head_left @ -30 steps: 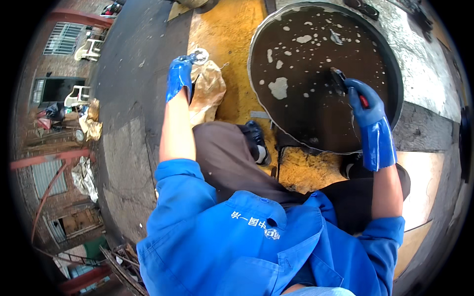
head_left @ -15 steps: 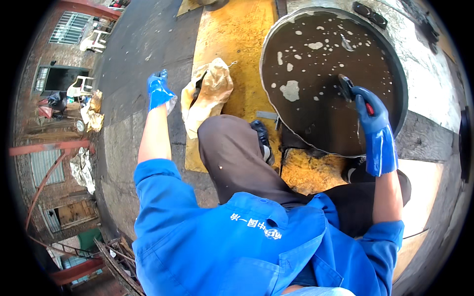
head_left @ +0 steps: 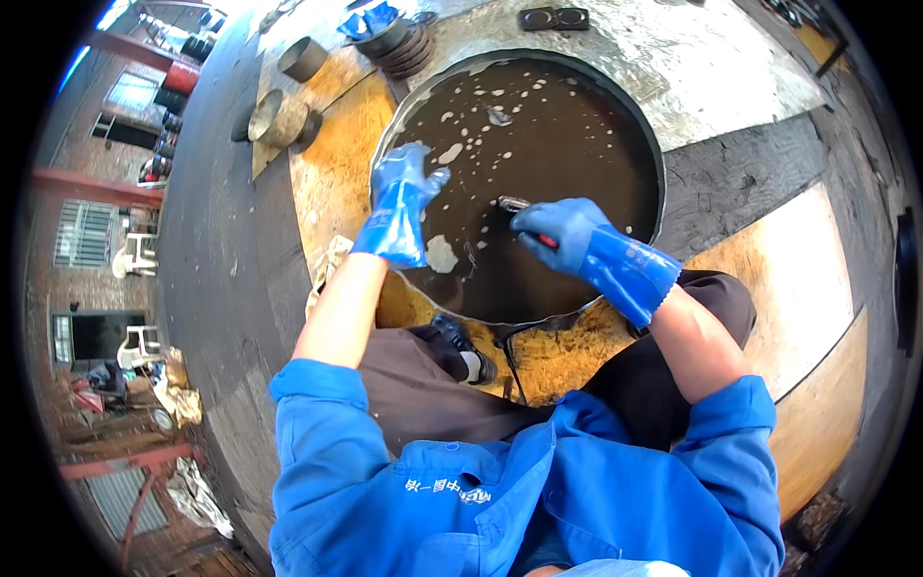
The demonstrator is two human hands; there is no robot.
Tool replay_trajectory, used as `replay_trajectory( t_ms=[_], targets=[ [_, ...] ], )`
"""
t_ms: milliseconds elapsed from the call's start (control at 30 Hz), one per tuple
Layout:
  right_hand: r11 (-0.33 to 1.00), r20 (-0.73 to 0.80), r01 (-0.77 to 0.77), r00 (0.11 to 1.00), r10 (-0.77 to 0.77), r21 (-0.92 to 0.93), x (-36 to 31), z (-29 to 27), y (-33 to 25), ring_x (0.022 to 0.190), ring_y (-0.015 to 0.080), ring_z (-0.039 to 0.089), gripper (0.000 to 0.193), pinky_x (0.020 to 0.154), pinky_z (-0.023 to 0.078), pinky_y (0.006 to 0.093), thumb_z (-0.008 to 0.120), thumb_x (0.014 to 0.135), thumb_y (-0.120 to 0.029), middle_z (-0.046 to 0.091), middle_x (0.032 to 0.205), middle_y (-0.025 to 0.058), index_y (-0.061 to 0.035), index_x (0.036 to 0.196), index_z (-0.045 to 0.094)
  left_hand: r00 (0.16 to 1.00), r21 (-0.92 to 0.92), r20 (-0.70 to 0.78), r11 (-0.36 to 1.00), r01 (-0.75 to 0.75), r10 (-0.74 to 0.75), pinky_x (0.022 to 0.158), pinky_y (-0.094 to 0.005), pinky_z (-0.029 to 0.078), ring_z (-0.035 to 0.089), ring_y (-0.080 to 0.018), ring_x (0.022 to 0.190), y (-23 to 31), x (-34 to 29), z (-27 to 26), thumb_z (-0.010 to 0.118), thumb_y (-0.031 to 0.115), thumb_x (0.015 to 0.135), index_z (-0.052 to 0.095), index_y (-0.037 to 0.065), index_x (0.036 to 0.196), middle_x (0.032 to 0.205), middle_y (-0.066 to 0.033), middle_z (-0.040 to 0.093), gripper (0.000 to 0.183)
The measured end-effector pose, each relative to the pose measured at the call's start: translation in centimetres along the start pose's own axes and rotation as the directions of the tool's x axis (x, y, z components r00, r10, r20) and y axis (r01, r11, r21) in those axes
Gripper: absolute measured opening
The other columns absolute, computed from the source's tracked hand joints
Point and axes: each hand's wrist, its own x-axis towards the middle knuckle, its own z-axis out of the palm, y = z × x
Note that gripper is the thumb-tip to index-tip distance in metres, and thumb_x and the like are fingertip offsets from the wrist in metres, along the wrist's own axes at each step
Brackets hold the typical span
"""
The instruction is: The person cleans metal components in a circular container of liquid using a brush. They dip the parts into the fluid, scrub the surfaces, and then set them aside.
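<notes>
Left hand [head_left: 402, 200], blue-gloved, now sits over the near-left rim of the tub [head_left: 663, 183], fingers spread and open, holding nothing; a second ago it was out left at the crumpled sack [head_left: 327, 274] on the yellow board [head_left: 332, 168], and half a second ago in mid-air beside it. So it has left the sack and come to the tub. Right hand [head_left: 562, 231] has not shifted: closed around a small tool [head_left: 514, 204] with a dark metal tip and a red bit showing at the grip, held just above or at the brown liquid [head_left: 558, 135], contact unclear. Liquid is murky with pale foam patches; nothing visible under the surface. Judgement: both hands are now at the tub, so the work looks to be going two-handed, left free to steady or reach in. Person crouches at the tub's near edge, knee and shoe [head_left: 461, 351] close to the rim. Stacked metal rings [head_left: 404, 48] and short pipes [head_left: 288, 111] lie beyond, well apart.
</notes>
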Motion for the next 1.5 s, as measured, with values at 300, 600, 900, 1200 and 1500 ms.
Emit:
replay_trajectory(
  t_ms=[300,600,900,1200,1500],
  targets=[
    [0.991,0.308,-0.121,0.942,0.132,-0.055,0.7,-1.2,0.5,0.088,0.0346,0.072,0.016,0.076,0.057,0.0494,0.068,0.092,-0.028,0.074,0.095,0.0094,-0.0179,0.104,0.071,0.988,0.177,0.152,0.982,-0.061,0.034,0.112,-0.0443,0.045,0.054,-0.0349,0.138,10.5,10.9,4.1,0.084,0.056,0.079,0.05,0.013,0.152,0.147,-0.0144,0.059,0.091],
    [0.983,0.459,-0.171,0.87,0.18,-0.061,1.5,-2.4,0.0,0.098,0.0314,0.074,0.019,0.079,0.058,0.0475,0.062,0.096,-0.028,0.074,0.106,0.0096,-0.0145,0.105,0.072,0.963,0.111,0.257,0.987,-0.113,0.081,0.091,-0.0445,0.056,0.071,-0.0356,0.106,12.3,14.8,4.2,0.084,0.034,0.086,0.077,0.006,0.117,0.12,-0.0294,0.069,0.043],
    [0.98,0.604,-0.175,0.772,0.199,-0.099,2.2,-2.8,-0.8,0.106,0.0287,0.073,0.024,0.087,0.057,0.0458,0.062,0.094,-0.022,0.074,0.116,0.0092,-0.0135,0.114,0.074,0.829,-0.675,0.434,0.482,0.558,-0.352,0.041,-0.0413,0.038,0.054,-0.0215,0.043,7.8,18.9,10.1,0.078,0.014,0.087,0.071,0.004,0.077,0.058,-0.0099,0.059,0.016],
    [0.982,0.583,-0.169,0.791,0.186,-0.084,2.3,-2.5,-1.0,0.108,0.0286,0.074,0.028,0.088,0.057,0.0454,0.065,0.09,-0.018,0.075,0.115,0.0094,-0.0124,0.116,0.075,0.844,-0.657,0.327,0.54,0.526,-0.424,0.047,-0.0397,0.045,0.059,-0.0226,0.054,8.0,17.9,8.2,0.077,0.005,0.082,0.06,0.003,0.129,0.085,-0.0164,0.07,0.05],
    [0.984,0.612,-0.163,0.771,0.176,-0.077,2.6,-2.7,-1.4,0.109,0.0276,0.073,0.024,0.091,0.055,0.0448,0.063,0.095,-0.023,0.073,0.118,0.0093,-0.0147,0.115,0.074,0.866,-0.603,0.434,0.633,0.485,-0.249,0.052,-0.0394,0.049,0.063,-0.0235,0.069,7.2,16.0,7.5,0.078,0.014,0.082,0.056,0.003,0.147,0.103,-0.0171,0.072,0.07]
  ],
)
